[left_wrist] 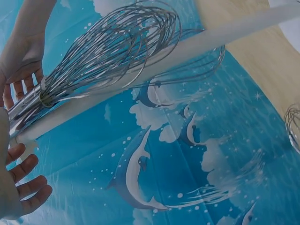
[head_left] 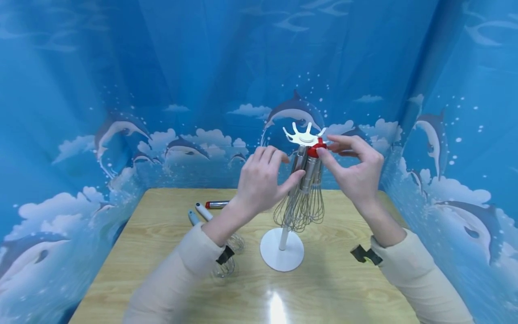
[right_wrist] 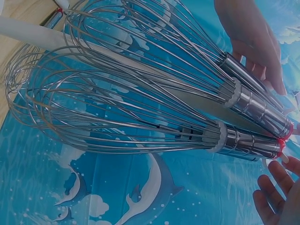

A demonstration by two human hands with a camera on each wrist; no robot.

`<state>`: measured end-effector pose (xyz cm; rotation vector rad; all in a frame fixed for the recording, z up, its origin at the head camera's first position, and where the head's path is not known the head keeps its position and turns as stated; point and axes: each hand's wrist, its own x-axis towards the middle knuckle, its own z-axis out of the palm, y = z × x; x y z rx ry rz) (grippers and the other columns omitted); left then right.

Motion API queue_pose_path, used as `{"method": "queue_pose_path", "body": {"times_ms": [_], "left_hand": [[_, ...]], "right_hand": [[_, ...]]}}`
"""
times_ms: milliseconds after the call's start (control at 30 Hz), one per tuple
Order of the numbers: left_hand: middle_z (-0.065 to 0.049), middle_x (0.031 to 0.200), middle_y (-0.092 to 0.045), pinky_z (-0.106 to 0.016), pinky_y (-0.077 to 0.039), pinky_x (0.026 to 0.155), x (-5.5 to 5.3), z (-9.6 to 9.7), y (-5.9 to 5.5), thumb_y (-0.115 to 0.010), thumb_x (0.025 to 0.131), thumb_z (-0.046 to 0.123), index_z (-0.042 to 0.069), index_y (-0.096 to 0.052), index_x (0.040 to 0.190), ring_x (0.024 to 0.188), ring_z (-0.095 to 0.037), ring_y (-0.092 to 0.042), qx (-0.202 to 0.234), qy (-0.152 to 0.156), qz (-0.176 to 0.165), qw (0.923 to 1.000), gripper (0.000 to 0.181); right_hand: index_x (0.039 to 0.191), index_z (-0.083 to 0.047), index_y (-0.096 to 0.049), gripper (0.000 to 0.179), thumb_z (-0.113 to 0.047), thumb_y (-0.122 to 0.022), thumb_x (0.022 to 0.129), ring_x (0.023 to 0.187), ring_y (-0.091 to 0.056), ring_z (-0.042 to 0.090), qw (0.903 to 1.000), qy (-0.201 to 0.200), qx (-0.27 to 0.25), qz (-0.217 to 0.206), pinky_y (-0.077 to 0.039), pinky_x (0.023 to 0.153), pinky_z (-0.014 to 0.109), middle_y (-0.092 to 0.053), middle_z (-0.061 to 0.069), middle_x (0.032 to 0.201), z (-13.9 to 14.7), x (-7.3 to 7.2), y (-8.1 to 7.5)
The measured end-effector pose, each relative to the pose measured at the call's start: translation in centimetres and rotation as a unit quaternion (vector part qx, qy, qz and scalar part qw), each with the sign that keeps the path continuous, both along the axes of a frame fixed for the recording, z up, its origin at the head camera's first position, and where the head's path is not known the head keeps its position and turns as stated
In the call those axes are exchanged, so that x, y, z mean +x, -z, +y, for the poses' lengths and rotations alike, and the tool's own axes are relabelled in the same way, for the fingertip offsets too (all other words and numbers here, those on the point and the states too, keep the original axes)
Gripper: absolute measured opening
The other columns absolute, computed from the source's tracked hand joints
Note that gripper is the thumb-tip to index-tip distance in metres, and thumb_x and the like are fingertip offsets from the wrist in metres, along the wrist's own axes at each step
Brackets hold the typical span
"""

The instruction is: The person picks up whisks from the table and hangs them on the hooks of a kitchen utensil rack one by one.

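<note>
L hand (head_left: 261, 180) pt-hides hung whisks (head_left: 309, 174), R hand (head_left: 359, 171) grip unclear

No text, label, brand, number or sign is legible in the head or wrist views: none reads on the whisks (head_left: 309, 174), the stand (head_left: 273, 255), the surface (head_left: 336, 288) or the backdrop (head_left: 210, 81).
</note>
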<state>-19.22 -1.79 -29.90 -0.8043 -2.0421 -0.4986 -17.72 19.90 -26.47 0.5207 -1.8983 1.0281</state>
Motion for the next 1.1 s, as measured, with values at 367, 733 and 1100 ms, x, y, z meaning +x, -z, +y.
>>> {"method": "queue_pose_path", "body": {"times_ms": [367,733,1100], "left_hand": [[-0.004,0.101,-0.069,-0.034,-0.058,0.078,-0.4,-1.3,-1.3,-0.074,0.095,0.051,0.010,-0.068,0.104,0.098,-0.023,-0.063,-0.022,-0.015,0.020,0.9994,0.042],[-0.006,0.101,-0.068,-0.038,-0.058,0.081,-0.9,-4.4,-0.1,-0.071,0.097,0.051,0.009,-0.068,0.105,0.101,-0.025,-0.065,-0.049,-0.050,-0.012,0.9975,0.043],[-0.008,0.101,-0.070,-0.040,-0.060,0.078,-1.4,-7.4,2.5,-0.073,0.095,0.051,0.009,-0.069,0.103,0.098,-0.028,-0.066,-0.076,-0.095,-0.056,0.9910,0.043]], "right_hand": [[0.115,-0.003,-0.080,0.029,-0.012,-0.083,0.087,0.088,-0.066,-0.011,1.0000,-0.002,0.000,0.002,-0.054,0.082,0.013,-0.079,0.022,0.099,0.0,0.1,-0.2],[0.114,-0.004,-0.080,0.028,-0.010,-0.082,0.086,0.088,-0.066,-0.009,1.0000,-0.001,-0.006,0.000,-0.055,0.082,0.014,-0.078,0.023,0.097,0.0,0.1,-0.2],[0.114,-0.005,-0.080,0.028,-0.010,-0.082,0.087,0.088,-0.066,-0.008,0.9999,-0.010,-0.010,-0.005,-0.054,0.083,0.014,-0.079,0.020,0.098,-0.1,0.1,-0.1]]}}
